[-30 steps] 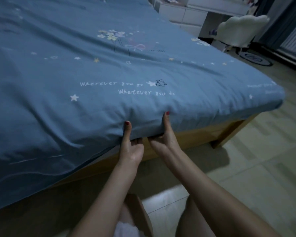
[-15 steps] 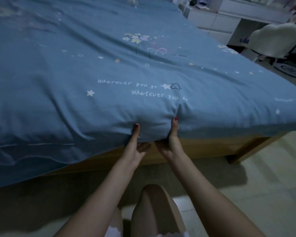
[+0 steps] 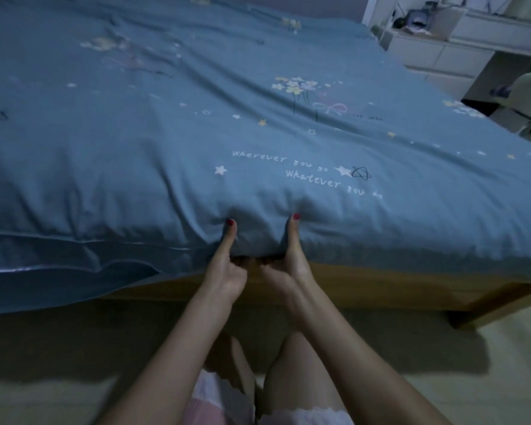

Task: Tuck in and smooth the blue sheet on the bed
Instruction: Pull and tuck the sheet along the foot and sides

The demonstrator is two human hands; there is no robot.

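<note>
Fingers (image 3: pixel 252 265) wedged under sheet (image 3: pixel 166 167) edge, bed frame (image 3: pixel 365 283) tight below them. Open floor (image 3: pixel 488 378) behind wrists. Loose sheet fold hangs left of fingers, covering frame.

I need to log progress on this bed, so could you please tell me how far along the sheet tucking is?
Done: to the right of the hands, the blue sheet ends along the wooden bed frame. In hand: the left hand and right hand grip the edge, thumbs up on the side, fingers underneath. Left: on the left the sheet hangs loose over the frame, and long creases cross the top.
</note>
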